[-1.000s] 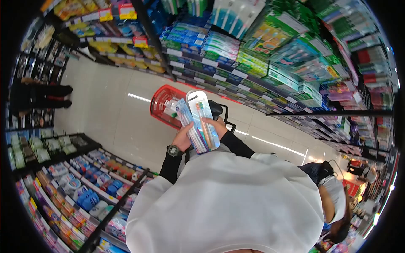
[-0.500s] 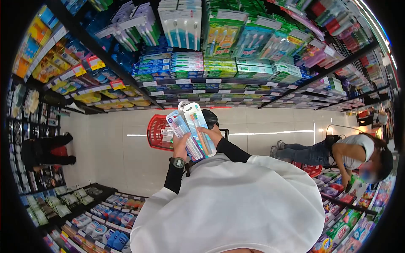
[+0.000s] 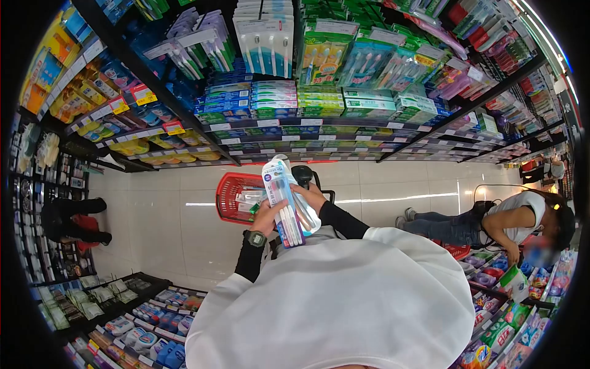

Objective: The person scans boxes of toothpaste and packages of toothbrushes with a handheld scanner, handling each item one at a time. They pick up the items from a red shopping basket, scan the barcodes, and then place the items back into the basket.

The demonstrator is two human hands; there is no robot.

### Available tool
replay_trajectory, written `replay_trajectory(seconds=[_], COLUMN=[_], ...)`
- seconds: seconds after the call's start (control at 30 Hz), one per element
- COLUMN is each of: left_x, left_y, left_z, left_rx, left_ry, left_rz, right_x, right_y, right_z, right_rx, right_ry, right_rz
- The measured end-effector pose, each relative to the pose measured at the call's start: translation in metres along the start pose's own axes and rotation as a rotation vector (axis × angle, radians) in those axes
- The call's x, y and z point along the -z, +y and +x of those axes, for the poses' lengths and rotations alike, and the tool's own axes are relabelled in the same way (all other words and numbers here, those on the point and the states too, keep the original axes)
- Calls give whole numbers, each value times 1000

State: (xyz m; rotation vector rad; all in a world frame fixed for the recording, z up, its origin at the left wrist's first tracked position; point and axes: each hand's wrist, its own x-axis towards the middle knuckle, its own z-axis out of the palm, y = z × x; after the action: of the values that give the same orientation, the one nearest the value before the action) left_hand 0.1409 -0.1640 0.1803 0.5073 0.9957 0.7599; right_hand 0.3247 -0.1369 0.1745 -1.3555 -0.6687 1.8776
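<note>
Toothbrush pack (image 3: 289, 216) shifted over rear pack (image 3: 311, 221) | wide floor (image 3: 153, 221) left of basket rim (image 3: 219, 198)

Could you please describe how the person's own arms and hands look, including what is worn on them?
Snug black sleeves show below a loose white top. The left hand and right hand are ungloved; a dark, squarish watch is worn on the left side.

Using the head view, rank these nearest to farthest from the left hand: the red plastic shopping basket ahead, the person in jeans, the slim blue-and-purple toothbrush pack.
From the left hand:
1. Slim blue-and-purple toothbrush pack: in its grip.
2. Red plastic shopping basket: just beyond, slightly left.
3. Person in jeans: well off to the right.
</note>
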Motion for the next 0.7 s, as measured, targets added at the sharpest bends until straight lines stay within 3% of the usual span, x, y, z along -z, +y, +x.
replay_trajectory(seconds=[0.3,0.43,0.5,0.57,0.6,0.63,0.7], left_x=[-10,-14,-12,10,22,36,75], left_y=[-24,-28,-30,-38,-40,-45,-48], left_z=[0,5,7,13,14,13,-6], left_rx=[-60,-179,-247,-301,-380,-450,-422], left_ry=[67,232,363,424,494,571,704], left_rz=[99,0,-68,-81,-34,13,74], right_x=[5,1,4,27,43,79,113], right_y=[33,41,27,28,23,50,43], right_z=[28,35,29,35,35,58,49], right_rx=[204,156,148,276,252,427,504], right_ry=[64,110,288,313,353,470,593], right_rz=[-216,-27,-270,-291,-488,-683,-1009])
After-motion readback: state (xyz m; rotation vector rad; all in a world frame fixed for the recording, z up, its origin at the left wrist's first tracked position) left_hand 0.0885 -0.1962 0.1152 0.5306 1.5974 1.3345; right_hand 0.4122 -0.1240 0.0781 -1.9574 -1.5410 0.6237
